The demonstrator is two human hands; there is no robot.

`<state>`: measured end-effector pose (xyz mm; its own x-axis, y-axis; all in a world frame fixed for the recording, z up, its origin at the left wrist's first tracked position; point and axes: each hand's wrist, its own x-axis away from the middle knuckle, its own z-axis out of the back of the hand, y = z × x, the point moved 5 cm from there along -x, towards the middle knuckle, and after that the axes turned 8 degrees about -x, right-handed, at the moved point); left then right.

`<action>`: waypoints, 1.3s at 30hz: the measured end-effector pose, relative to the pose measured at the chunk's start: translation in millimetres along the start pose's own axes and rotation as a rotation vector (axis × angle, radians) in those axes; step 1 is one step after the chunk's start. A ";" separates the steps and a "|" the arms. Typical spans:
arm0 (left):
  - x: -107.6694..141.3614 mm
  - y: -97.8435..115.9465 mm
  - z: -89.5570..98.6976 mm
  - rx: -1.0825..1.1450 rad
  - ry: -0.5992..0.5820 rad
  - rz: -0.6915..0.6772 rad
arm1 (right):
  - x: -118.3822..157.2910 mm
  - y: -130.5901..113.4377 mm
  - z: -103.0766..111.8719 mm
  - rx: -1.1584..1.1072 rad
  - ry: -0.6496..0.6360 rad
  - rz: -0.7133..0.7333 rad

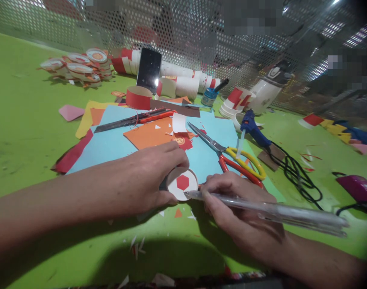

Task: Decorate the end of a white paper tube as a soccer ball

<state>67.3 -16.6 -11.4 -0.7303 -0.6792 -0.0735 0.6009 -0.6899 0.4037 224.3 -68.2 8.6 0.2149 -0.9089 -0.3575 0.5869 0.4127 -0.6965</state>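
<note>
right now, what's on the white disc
A red hexagon shows on the white disc, the pen tip near it. Whatever the left hand covers at the rim cannot be seen.

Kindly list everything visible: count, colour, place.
Disc: 1, white/red, centre
Pen: 1, clear, right
Scissors: 1, red/yellow, centre
Bladed tool: 1, dark/red, centre
Papers: several, mixed, centre
Glue gun: 1, blue, right
Phone: 1, black, back
Jar: 1, blue, back
Ring: 1, red, back
Cups: several, white/red, back
Ornaments: several, mixed, left
Container: 1, white, back
Screen: 1, grey, behind
Table: 1, green, underneath
Left hand: 1, bare, centre
Right hand: 1, bare, right
</note>
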 end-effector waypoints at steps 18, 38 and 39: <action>-1.9 4.1 4.6 0.002 -0.043 0.033 | -2.8 1.4 0.8 0.012 -0.023 -0.054; 0.3 4.9 4.8 -0.014 -0.026 0.014 | 4.7 5.0 -0.1 -0.022 -0.028 -0.041; 0.3 5.5 5.4 -0.011 -0.027 0.009 | 5.2 5.2 0.3 -0.016 -0.019 -0.030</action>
<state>68.6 -19.2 -4.3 -0.7335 -0.6782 -0.0454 0.6108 -0.6870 0.3937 228.8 -70.8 3.3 0.2128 -0.9216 -0.3245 0.5809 0.3864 -0.7164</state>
